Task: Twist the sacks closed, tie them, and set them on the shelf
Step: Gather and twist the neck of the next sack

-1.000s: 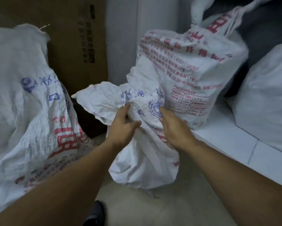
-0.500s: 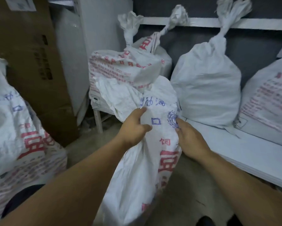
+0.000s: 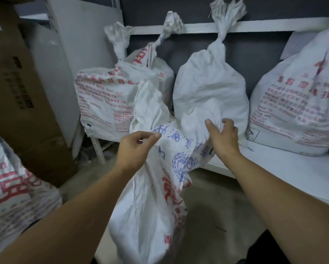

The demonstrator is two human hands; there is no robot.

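— So, where is the white woven plastic sack with blue and red print (image 3: 159, 187) sitting?

— It is hanging between both hands, just in front of the edge of the white shelf (image 3: 293, 168). Its body is dropping towards the grey floor (image 3: 207, 206). Its base is running out of view, so I cannot tell whether it is touching the floor. Its mouth is lying loose, with a crumpled flap sticking up in front of the sacks behind.

— What are the hands doing?

— The left hand (image 3: 135, 149) is pinching the upper cloth, its fingers curling tightly around a fold. The right hand (image 3: 223, 138) is gripping the bunched cloth on the other side, thumb and bent fingers closing on it, right by the shelf's edge.

— And what is standing on the shelf?

— A plain white sack with a twisted, knotted neck (image 3: 211, 88) is standing directly behind the held one. A red-printed white sack with a tied neck (image 3: 102, 96) is sitting to its left. Another knotted sack (image 3: 159, 71) is leaning behind that, and a large red-printed sack (image 3: 297, 103) is resting at the right.

— Anything else?

— A brown cardboard box (image 3: 20, 92) is leaning at the left, and one more printed sack (image 3: 13, 187) is lying low beside it.
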